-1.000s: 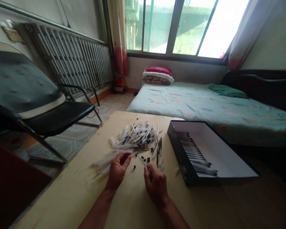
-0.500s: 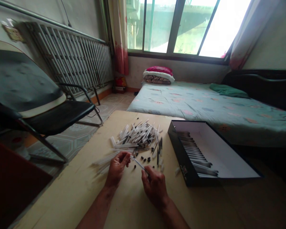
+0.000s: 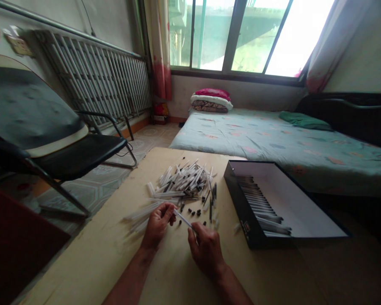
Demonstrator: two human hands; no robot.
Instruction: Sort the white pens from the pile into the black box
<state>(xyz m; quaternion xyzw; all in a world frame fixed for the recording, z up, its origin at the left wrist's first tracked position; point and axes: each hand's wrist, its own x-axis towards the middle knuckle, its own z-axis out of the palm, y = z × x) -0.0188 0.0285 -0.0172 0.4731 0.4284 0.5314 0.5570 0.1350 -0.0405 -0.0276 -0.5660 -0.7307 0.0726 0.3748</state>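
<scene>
My right hand [image 3: 205, 250] is closed round the near end of a clear pen tube [image 3: 184, 220] that points up and left. My left hand [image 3: 158, 224] pinches at the tube's far tip with its fingertips, fingers curled; what it holds there is too small to make out. Just beyond the hands lie several small black caps [image 3: 194, 212] and a heap of clear pen tubes and black refills [image 3: 186, 182] on a pale wooden table [image 3: 114, 254]. More clear tubes [image 3: 139, 214] lie left of my left hand.
A black box with a white inside [image 3: 288, 203] stands to the right, holding a row of finished pens [image 3: 260, 205]. A black folding chair [image 3: 66, 156] is at the left, a bed [image 3: 273, 140] beyond the table, a radiator [image 3: 98, 76] by the wall.
My left hand moved right and closed its fingertips onto the tip of the tube. My right hand shifted slightly left, bringing the tube to meet it.
</scene>
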